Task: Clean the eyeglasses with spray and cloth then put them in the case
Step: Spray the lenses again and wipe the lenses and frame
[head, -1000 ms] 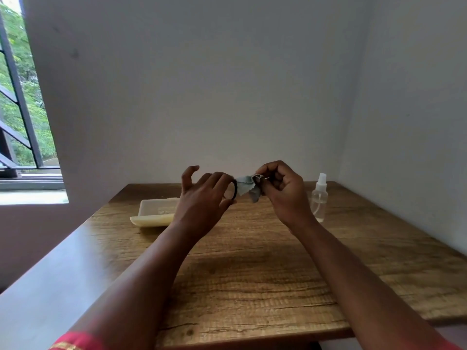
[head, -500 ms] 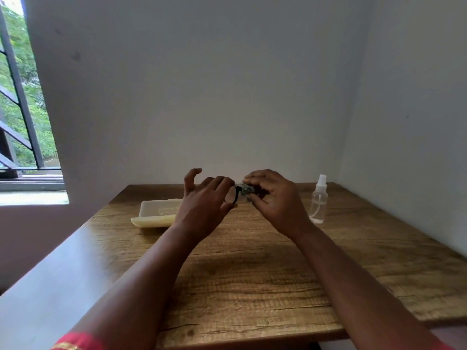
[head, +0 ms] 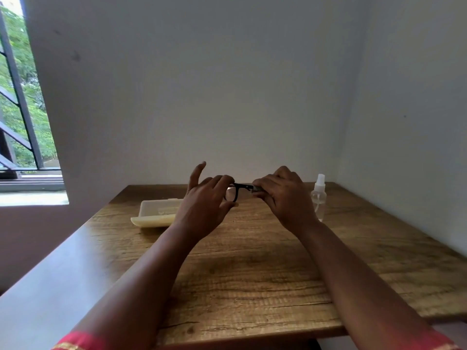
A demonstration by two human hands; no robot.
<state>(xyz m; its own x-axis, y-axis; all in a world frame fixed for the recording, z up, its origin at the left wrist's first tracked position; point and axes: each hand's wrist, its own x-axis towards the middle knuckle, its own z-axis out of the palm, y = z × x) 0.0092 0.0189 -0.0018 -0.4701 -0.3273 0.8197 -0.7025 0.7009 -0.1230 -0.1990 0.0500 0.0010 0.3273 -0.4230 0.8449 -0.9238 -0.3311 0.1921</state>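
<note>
Head view, and the glasses (head: 237, 191) are held up between both hands above the far half of the table (head: 252, 279). Left fingers (head: 222, 181) are curled round the left end of the black frame, with the thumb tucked beneath at the lower rim and the index finger (head: 196, 173) lifted clear, pointing up and away from the frame. One dark-rimmed lens is seen just beside the left hand (head: 204, 210), clear of the wood below. Right fingers (head: 262, 184) are bunched tight over the other end of the frame, and a small scrap of grey cloth (head: 257, 189) is glimpsed pinched under them; how much of it is gathered inside the right hand (head: 288, 198) cannot be told, since the back of the hand hides it. Both forearms are stretched forward from the near edge, with a red, gold-trimmed sleeve (head: 75, 341) caught at the bottom left. Behind the left hand, a pale yellow case (head: 156, 213) is lying open on the table, its far part partly covered by the wrist. Just beyond the right hand, a clear bottle (head: 319, 198) with a white spray top is standing upright, near the table's far right corner. Plain walls are met behind the table, and a barred window (head: 22, 97) with green leaves outside is seen at the far left.
</note>
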